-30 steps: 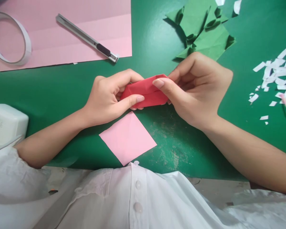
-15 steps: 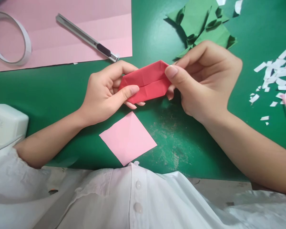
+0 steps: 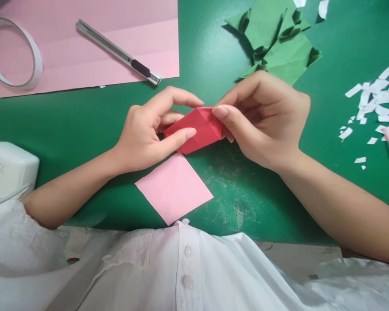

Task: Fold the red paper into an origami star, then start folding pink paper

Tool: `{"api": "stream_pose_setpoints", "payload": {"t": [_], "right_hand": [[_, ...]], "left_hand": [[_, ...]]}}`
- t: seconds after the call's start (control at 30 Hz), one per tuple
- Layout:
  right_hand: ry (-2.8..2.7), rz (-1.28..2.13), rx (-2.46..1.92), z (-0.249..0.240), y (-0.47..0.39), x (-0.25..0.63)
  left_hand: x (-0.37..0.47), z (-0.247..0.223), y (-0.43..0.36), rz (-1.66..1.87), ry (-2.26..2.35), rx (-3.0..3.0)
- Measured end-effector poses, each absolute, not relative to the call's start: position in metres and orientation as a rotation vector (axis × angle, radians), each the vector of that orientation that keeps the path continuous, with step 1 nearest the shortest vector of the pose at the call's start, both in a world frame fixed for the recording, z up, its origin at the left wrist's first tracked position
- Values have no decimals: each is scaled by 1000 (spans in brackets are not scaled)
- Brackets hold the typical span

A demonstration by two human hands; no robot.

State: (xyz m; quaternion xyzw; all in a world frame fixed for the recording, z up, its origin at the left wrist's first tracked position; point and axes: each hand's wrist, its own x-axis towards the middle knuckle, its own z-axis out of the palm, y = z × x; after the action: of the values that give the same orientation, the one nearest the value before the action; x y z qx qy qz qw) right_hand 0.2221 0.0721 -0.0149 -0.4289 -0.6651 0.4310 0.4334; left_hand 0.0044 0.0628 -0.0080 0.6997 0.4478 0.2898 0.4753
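Observation:
A folded piece of red paper [image 3: 202, 131] is held between both hands above the green table. My left hand [image 3: 152, 129] grips its left end, with the thumb lying across the front and the index finger reaching along the upper edge. At the upper right corner, my right hand [image 3: 266, 121] pinches the paper between thumb and fingers. Some of the fingers behind the paper are hidden. Just below it lies a pink paper square [image 3: 174, 190], turned like a diamond and lightly creased.
A large pink sheet [image 3: 132, 26] at the upper left carries a utility knife [image 3: 116, 52] and a roll of tape [image 3: 37, 65]. Folded green paper pieces [image 3: 287, 56] lie beyond my right hand. White paper scraps [image 3: 376, 101] are scattered at right. A white box-shaped object [image 3: 11, 168] stands at left.
The red paper has come down a little toward me and tilted. My right hand has shifted left and down. My left index finger has lifted and stretched toward the upper edge.

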Motion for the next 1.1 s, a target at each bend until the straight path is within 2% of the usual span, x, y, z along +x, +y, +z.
{"api": "stream_pose_setpoints", "payload": {"t": [0.2,0.4,0.67,1.1], "right_hand": [[-1727,1109,-927,-19,73,223],[-1811,1113,-1026,-19,73,225],[-1858,1024,-1080,-19,72,227],[-1781,1078,-1019,-20,72,227]], "left_hand": [[5,-7,64,759,1107,1722],[2,-17,70,922,959,1845],[2,-23,69,918,970,1895],[6,-13,65,803,1049,1856]]}}
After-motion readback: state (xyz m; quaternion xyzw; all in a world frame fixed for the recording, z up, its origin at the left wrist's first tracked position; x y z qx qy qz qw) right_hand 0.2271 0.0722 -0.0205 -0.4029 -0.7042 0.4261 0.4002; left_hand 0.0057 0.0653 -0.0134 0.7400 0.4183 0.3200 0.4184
